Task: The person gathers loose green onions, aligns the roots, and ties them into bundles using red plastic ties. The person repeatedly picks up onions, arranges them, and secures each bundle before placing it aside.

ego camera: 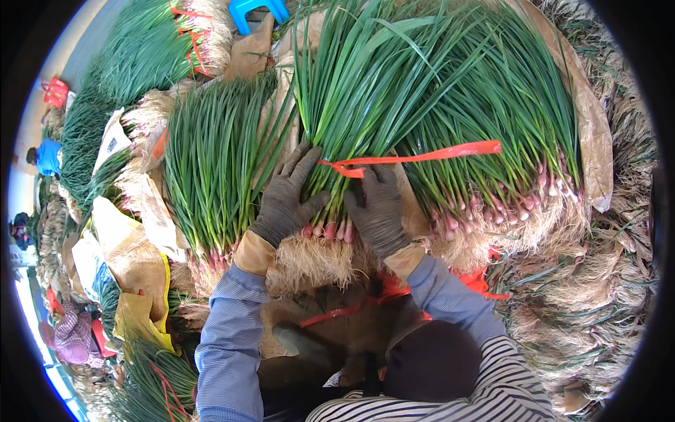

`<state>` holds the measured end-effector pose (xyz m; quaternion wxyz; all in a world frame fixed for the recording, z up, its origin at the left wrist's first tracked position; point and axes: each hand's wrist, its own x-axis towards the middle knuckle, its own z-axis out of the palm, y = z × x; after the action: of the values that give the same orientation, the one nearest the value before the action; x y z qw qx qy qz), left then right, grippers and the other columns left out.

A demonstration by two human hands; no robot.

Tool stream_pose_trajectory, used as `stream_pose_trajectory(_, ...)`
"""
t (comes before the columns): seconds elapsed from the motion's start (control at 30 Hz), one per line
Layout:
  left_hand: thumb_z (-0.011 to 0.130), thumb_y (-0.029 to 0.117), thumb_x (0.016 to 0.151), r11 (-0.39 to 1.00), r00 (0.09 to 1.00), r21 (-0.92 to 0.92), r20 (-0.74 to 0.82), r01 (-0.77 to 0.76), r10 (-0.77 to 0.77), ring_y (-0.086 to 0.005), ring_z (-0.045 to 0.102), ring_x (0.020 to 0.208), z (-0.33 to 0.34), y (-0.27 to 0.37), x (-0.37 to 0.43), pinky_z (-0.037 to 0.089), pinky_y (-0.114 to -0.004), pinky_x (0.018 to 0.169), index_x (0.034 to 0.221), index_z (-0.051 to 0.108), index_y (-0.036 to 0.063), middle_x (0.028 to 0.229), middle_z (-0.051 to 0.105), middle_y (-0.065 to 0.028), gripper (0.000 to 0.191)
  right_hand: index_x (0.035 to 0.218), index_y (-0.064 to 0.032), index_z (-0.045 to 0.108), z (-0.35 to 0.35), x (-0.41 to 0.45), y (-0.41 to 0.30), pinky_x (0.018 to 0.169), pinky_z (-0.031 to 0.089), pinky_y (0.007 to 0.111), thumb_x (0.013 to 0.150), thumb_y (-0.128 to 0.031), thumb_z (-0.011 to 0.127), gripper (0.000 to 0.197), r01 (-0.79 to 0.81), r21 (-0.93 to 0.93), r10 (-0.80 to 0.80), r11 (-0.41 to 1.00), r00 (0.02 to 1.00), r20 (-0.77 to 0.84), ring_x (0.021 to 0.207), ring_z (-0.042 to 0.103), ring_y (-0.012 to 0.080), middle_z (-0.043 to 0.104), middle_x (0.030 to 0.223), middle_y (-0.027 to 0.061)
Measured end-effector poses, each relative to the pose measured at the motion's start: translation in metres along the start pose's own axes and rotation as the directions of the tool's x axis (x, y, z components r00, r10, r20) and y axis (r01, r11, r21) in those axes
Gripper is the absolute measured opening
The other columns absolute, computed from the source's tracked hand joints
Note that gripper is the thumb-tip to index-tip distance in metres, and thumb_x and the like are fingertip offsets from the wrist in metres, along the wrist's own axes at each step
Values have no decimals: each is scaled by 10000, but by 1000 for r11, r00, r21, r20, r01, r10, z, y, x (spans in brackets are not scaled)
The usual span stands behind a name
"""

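Observation:
A bundle of green onions [343, 126] with pink bulbs and pale roots lies before me, its leaves pointing away. A red plastic strip [422, 156] is looped around its stems, with a long tail running to the right. Both my hands wear dark grey gloves. My left hand [287, 198] rests against the bundle's left side, fingers touching the stems near the strip. At the right side of the stems, my right hand [377, 211] is bent beside the strip's loop, its fingertips partly hidden under the strip. More loose green onions [211, 158] lie at the left, others [485, 126] at the right.
More red strips [474, 282] lie near my right forearm. Tied onion bundles [147, 58] are stacked at the upper left, near a blue plastic stool [258, 13]. Piles of roots and trimmings [580, 316] cover the right. Brown sacking [590, 132] lies under the onions. Other people [76, 335] sit at the far left.

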<state>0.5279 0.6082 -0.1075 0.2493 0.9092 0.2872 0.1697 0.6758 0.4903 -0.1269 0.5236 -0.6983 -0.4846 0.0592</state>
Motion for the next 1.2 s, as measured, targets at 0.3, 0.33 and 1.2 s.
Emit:
stream_pose_trajectory(0.3, 720, 194, 719, 996, 998, -89, -53, 27, -32, -343, 462, 1182, 2, 2, 0, 412, -417, 990, 1276, 478, 133, 1280, 449, -145, 610, 975, -8, 575, 12, 5, 16, 784, 459, 448, 683, -69, 636, 305, 115, -256, -88, 960, 989, 117, 899, 535, 369, 555, 941, 161)
stream_pose_trajectory(0.33, 720, 166, 710, 995, 998, -88, -55, 38, -43, -341, 477, 1150, 2, 4, 2, 423, -404, 967, 1249, 488, 118, 1253, 455, -151, 589, 948, -21, 588, 15, 7, 18, 776, 459, 446, 677, -84, 646, 284, 80, -277, -44, 958, 990, 134, 886, 537, 367, 559, 912, 150)
stream_pose_trajectory(1.2, 458, 542, 854, 635, 989, -759, 108, 147, -101, -215, 200, 1394, 3, -79, -8, 158, -363, 1125, 1475, 173, 65, 1507, 224, -120, 833, 1196, -112, 575, 35, -67, -50, 836, 454, 317, 861, -260, 563, 366, 322, 554, -437, 767, -369, 820, 987, 591, 222, 648, 984, 78)
